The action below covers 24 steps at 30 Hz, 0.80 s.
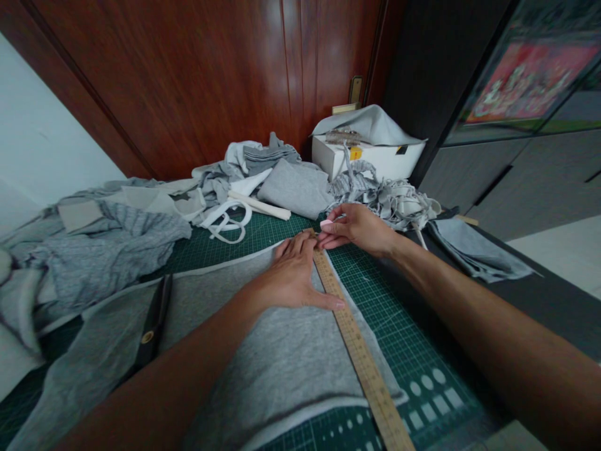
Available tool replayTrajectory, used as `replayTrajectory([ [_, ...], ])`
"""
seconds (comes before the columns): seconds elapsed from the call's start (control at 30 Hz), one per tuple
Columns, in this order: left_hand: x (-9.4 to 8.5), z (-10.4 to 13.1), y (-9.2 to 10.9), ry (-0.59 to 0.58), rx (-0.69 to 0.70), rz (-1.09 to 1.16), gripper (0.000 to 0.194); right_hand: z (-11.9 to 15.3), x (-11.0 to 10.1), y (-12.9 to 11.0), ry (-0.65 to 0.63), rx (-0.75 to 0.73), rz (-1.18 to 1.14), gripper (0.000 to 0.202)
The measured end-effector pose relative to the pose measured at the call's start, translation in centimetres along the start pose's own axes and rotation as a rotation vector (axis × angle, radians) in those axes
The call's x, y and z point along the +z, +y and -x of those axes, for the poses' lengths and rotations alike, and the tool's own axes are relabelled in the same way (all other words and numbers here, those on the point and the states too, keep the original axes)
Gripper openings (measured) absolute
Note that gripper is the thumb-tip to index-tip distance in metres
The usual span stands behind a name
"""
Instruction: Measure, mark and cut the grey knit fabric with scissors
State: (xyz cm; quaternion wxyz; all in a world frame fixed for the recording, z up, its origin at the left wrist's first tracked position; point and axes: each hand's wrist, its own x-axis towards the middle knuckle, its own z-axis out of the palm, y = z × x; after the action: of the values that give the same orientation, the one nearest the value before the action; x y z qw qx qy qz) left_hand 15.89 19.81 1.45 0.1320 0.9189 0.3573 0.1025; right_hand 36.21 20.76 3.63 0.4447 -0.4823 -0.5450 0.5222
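Note:
A grey cloth (263, 357) with pale edges lies on a green gridded cutting mat (389, 319). Along the cloth's right side runs a wooden ruler (359, 347). My left hand (295, 275) presses on the cloth and the ruler, fingers spread, with the thumb across the ruler's middle part. At the ruler's far end, my right hand (350, 230) pinches a small pink piece (326, 223) between thumb and finger, close to the left fingertips. Black scissors (154, 319) rest on the cloth at the left, partly hidden by my left forearm.
Heaped grey fabric (107, 244) covers the left and back. A folded grey cloth (298, 188), a white box (389, 160) and tangled strips (404, 200) stand before the wooden door (211, 75). More folded cloth (479, 247) lies at the right.

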Motion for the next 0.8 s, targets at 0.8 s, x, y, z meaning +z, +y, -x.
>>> replayTrajectory([
  [0.8,-0.1,-0.1,0.3,0.001,-0.023,-0.007,0.123,-2.7,1.0,2.0,0.226,-0.066,0.500,0.008],
])
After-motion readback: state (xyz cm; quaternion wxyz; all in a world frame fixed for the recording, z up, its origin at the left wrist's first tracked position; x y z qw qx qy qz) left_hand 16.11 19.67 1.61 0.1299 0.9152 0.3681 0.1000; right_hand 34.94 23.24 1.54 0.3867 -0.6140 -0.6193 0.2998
